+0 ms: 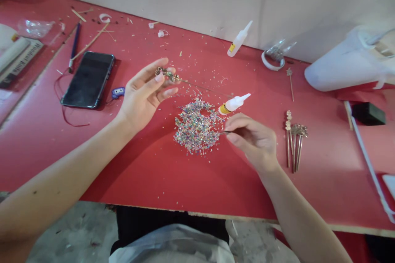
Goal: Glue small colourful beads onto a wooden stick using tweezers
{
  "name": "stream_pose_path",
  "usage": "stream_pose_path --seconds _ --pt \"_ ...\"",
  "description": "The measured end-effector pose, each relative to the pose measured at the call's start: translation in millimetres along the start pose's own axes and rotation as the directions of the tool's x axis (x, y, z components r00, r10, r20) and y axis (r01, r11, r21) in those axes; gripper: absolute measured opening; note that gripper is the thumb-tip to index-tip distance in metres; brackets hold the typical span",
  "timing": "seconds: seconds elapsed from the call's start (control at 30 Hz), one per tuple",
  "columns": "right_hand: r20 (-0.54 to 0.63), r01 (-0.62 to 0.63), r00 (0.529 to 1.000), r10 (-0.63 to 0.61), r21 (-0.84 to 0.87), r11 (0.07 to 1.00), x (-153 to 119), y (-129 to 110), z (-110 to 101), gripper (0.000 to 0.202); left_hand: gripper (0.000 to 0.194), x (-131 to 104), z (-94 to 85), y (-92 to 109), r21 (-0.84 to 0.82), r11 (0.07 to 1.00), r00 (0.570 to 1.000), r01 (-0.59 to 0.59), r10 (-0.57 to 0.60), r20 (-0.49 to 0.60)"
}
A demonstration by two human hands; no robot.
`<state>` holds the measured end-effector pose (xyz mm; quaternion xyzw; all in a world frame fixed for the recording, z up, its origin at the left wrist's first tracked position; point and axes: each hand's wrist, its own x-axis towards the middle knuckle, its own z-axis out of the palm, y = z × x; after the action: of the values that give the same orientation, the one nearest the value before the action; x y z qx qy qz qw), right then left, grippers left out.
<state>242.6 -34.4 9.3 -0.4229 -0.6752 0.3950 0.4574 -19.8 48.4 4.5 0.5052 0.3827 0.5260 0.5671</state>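
Note:
My left hand (140, 94) pinches the ornate metal head of a hair stick (168, 74). The stick's thin shaft points right, above the table. Between my hands lies a loose heap of small multicoloured sparkling chips (197, 127), with a bare patch near its top. At the heap's right edge, my right hand (253, 137) is closed on a thin dark tool (227, 132); most of it is hidden by the fingers. Just beyond that hand a white glue bottle (233, 104) with a yellow label lies tilted on the table. Several finished-looking hair sticks (295, 139) lie farther right.
A phone (89, 80), a brush (75, 47) and wooden sticks lie left on the red table (185, 185). Along the wall stand another glue bottle (239, 41) and a white round dish (273, 62). A white cylinder (336, 61) and a black block (368, 114) are at right.

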Motion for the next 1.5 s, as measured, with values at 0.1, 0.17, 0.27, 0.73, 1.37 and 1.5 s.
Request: stream_pose_path --seconds 0.1,0.17,0.27,0.73,1.37,1.5 --pt "0.135 -0.045 0.989 0.065 -0.143 0.989 1.7 0.5 4.4 0.002 0.042 -0.3 -0.3 -0.1 0.062 0.996 0.998 -0.059 0.059 0.004" --pt "0.184 -0.038 0.98 0.077 -0.203 0.978 2.1 1.3 7.5 0.002 0.04 -1.3 1.3 1.3 0.066 0.994 0.996 -0.088 0.088 0.001" --pt "0.216 -0.029 0.973 0.085 -0.251 0.968 1.5 3.6 9.6 0.003 0.04 -2.1 4.0 4.1 0.017 0.995 0.993 -0.103 0.104 -0.054" --pt "0.126 -0.001 0.99 0.056 -0.397 0.918 1.4 10.9 11.1 0.005 0.032 -14.7 17.0 -7.9 0.084 0.988 0.991 -0.133 0.133 0.0" --pt "0.141 -0.023 0.985 0.096 -0.447 0.894 -0.8 12.9 13.2 0.005 0.027 -12.8 15.6 -15.6 0.273 0.927 0.964 -0.256 0.266 0.001" --pt "0.153 0.0 0.985 0.077 -0.453 0.892 -0.6 13.0 13.3 0.005 0.028 -15.9 18.9 -14.3 0.284 0.919 0.961 -0.276 0.268 0.067"
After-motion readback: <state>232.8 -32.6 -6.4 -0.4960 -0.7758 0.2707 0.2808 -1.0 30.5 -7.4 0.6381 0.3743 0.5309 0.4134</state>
